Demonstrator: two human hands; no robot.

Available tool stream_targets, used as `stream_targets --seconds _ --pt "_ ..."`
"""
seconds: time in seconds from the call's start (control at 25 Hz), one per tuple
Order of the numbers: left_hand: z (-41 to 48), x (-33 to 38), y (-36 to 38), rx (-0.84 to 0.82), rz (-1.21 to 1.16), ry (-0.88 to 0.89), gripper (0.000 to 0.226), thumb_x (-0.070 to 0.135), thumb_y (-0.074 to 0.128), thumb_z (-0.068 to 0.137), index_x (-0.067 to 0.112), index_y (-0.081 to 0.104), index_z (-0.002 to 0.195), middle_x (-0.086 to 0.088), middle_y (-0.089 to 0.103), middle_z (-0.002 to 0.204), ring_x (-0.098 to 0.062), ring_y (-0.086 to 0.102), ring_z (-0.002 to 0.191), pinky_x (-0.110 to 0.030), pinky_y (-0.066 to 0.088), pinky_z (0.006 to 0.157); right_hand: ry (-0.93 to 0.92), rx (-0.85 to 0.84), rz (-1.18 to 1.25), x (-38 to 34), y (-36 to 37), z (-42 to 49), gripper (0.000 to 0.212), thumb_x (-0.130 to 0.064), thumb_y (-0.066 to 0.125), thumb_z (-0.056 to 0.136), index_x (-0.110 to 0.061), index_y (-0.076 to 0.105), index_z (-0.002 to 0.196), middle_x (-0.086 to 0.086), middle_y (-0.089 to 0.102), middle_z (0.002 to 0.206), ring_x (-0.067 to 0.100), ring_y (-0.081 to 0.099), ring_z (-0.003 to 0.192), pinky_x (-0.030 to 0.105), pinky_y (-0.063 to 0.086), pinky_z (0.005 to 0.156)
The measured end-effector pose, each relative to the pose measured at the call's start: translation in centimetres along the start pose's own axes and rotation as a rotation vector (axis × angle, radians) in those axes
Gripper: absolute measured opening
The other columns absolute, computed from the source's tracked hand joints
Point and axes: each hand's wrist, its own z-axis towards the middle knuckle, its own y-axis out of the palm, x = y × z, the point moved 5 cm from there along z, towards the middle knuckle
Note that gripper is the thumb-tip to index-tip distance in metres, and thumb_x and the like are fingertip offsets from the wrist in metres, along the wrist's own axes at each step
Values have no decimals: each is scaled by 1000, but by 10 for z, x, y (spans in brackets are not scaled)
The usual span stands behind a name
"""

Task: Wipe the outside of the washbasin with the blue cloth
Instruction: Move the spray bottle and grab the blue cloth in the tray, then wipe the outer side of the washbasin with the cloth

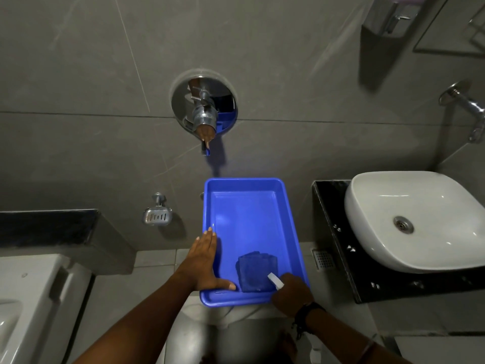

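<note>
The blue cloth (256,271) lies folded in the near end of a blue plastic tray (288,222). My left hand (203,261) rests flat on the tray's left rim, fingers spread, with the thumb stretched along the near edge towards the cloth. My right hand (290,292) is curled at the tray's near right corner. A small white piece (275,281) sticks out of its fingers, right over the cloth's near edge. The white washbasin (409,219) sits on a black counter (341,248) to the right, apart from both hands.
The tray rests on a white fixture (236,315) below me. A chrome wall valve (204,106) is above it, a soap dish (157,215) to its left and a tap (464,101) over the basin. Another white fixture (31,298) stands at the left.
</note>
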Motion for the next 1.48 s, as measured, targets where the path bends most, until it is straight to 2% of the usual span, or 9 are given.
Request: stream_targets --seconds 0.12,0.28,0.44,0.68,0.84,1.0,1.2,1.32,1.48 --pt "2 3 -6 10 -5 23 152 99 50 51 9 -12 156 -8 -21 164 -24 -16 153 -38 -9 122 -105 53 90 -24 -31 -7 4 -9 55 81 -9 56 77 19 61 92 35 61 96 35 43 74" --pt "5 8 -25 60 -66 45 137 89 52 65 5 -6 157 -11 -14 166 -24 -11 154 -39 -7 125 -377 211 440 -83 -109 -24 16 -3 55 70 2 60 84 16 59 76 29 54 66 29 39 57" --pt "12 11 -57 122 -93 33 134 91 41 67 2 -3 156 -14 -9 166 -25 -8 155 -38 -5 124 -652 415 464 -153 -181 -8 23 5 54 75 0 62 96 26 65 92 32 56 70 30 44 61" --pt "23 11 -75 169 -86 23 118 73 55 81 3 -4 156 -14 -9 166 -24 -8 154 -38 -5 125 -685 544 629 -201 -176 70 30 11 49 78 4 58 106 22 61 97 22 52 78 18 41 65" --pt "28 13 -61 130 -141 -37 114 70 57 83 3 1 157 -13 -4 167 -23 -3 155 -38 -2 125 -610 493 674 -207 -140 111 33 9 49 79 6 55 111 22 59 104 22 52 86 21 42 74" --pt "35 8 -36 37 -310 -180 99 69 62 81 10 28 153 -8 31 161 -26 32 147 -39 27 121 -612 474 669 -202 -123 121 30 -1 50 78 2 54 108 15 52 100 21 49 82 31 42 73" --pt "44 16 5 92 -622 -464 56 36 77 84 -1 61 122 -16 65 126 -27 62 116 -37 48 101 -400 281 498 -133 -92 126 97 -38 79 70 -13 22 146 9 25 154 22 26 140 39 28 115" --pt "39 23 33 67 -758 -685 35 27 83 76 4 64 95 -17 71 107 -30 67 103 -34 51 86 -94 225 189 -42 -37 125 78 -35 78 70 -3 42 132 22 44 137 36 42 129 43 38 108" --pt "33 37 67 7 -989 -867 48 15 86 70 -8 65 107 -24 71 104 -35 70 100 -38 54 74 205 -58 194 23 29 108 68 -28 79 71 2 49 124 21 55 133 31 54 122 35 45 97"
